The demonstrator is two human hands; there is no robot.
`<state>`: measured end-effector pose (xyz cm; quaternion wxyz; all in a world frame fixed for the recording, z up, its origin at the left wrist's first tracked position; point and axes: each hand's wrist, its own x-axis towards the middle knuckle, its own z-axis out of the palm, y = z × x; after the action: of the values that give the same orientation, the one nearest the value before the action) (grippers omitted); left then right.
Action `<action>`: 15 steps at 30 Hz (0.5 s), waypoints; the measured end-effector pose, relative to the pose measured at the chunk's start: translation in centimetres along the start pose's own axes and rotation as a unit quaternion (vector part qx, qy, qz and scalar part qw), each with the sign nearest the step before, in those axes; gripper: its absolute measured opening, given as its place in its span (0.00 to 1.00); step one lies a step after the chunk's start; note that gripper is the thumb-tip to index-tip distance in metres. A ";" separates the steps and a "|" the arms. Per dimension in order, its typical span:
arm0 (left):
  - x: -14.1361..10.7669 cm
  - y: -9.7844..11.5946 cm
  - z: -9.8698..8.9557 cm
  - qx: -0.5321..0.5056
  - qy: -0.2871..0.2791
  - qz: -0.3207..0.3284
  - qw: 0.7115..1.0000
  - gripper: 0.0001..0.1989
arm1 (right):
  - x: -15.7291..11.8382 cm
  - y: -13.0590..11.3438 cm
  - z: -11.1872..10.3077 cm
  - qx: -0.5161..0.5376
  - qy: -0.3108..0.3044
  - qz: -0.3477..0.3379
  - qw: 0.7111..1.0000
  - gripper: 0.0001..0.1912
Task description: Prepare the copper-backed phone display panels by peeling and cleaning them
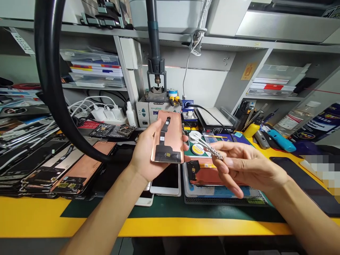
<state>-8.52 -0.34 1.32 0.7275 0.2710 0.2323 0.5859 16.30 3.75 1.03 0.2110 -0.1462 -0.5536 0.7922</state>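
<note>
My left hand (145, 150) is closed around a phone screen panel (174, 136), held up with its copper-coloured back toward me. A black flex cable runs down the middle of that back to a dark strip at the lower end. Between the thumb and fingers of my right hand (239, 164) is a pair of metal tweezers (211, 147), tips pointing up and left, apart from the panel. Under the right hand, a second copper-backed panel (204, 176) lies on a blue and black pad (225, 200). White-framed phones (166, 180) lie below my left hand.
Stacked screen panels (77, 173) cover the left of the yellow bench (148, 226). A thick black hose (49, 71) arches across the left side. Behind stand a machine box (151, 109), a power strip (108, 113) and a flat heating plate (215, 118). Bottles (297, 113) and a dark phone (297, 180) are at right.
</note>
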 end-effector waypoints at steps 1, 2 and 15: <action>0.0 0.0 0.0 -0.001 -0.002 -0.009 1.000 0.21 | -0.1 0.0 0.0 -0.006 -0.013 0.009 1.000 0.11; -0.1 0.1 0.0 -0.001 -0.001 -0.016 1.000 0.21 | -0.1 0.0 0.0 -0.010 -0.020 0.016 1.000 0.10; -0.4 -0.5 0.5 0.056 -0.048 -0.048 0.996 0.28 | 0.1 0.7 1.6 -0.407 0.128 -0.067 0.902 0.12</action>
<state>-7.90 -0.83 1.31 0.7489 0.3275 0.2421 0.5227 15.38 2.29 0.96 0.2548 -0.2826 -0.8042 0.4566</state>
